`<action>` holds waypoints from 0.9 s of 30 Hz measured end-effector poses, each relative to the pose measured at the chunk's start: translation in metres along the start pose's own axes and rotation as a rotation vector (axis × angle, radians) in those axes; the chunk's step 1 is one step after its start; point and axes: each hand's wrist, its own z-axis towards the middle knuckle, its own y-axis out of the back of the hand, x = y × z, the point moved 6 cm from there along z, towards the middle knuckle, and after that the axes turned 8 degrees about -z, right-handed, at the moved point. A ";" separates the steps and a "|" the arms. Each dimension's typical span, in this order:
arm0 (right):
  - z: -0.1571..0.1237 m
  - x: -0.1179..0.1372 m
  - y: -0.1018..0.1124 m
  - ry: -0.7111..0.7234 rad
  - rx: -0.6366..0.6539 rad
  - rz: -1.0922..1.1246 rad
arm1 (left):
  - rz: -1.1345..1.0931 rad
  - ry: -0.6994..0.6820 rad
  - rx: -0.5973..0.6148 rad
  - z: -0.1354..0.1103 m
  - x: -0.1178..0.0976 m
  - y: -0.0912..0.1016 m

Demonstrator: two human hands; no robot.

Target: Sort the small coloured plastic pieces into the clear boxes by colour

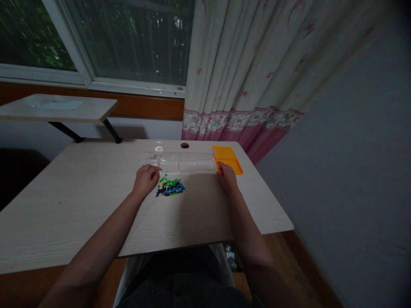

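My left hand (147,179) is at the left front corner of a clear plastic tray (188,165) divided into compartments. Its fingers are curled together, and whatever they may pinch is too small to make out. To the right of this hand lies a loose pile of small toy bricks (170,187), green, blue, dark brown and a few yellow. My right hand (227,176) is closed at the tray's right end, over the left front part of an open orange box (236,166). Its fingertips are partly hidden, so anything between them cannot be seen.
The pale wooden table (96,188) has a round cable hole (185,145) near its back edge. A raised shelf (61,107) on black legs stands at the back left. Behind the table hang curtains (237,85), with a wall (346,149) to the right.
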 end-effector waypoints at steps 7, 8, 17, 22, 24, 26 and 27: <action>0.000 0.009 -0.002 0.046 0.035 0.058 | 0.001 -0.002 -0.008 0.000 0.000 0.000; 0.000 0.009 -0.002 0.046 0.036 0.059 | 0.000 0.003 -0.008 0.000 -0.001 0.000; -0.001 0.005 -0.001 0.020 0.018 0.108 | -0.011 -0.011 -0.017 0.000 -0.002 0.002; -0.002 0.010 -0.001 0.047 0.033 0.098 | -0.003 0.008 -0.018 0.000 0.001 0.000; -0.002 0.010 -0.001 0.047 0.030 0.087 | 0.005 0.015 -0.014 0.000 0.002 0.000; -0.002 0.010 -0.001 0.050 0.022 0.082 | 0.012 0.018 -0.013 0.000 0.002 0.000; -0.002 0.010 0.000 0.053 0.017 0.083 | 0.013 0.018 -0.013 0.000 0.002 0.000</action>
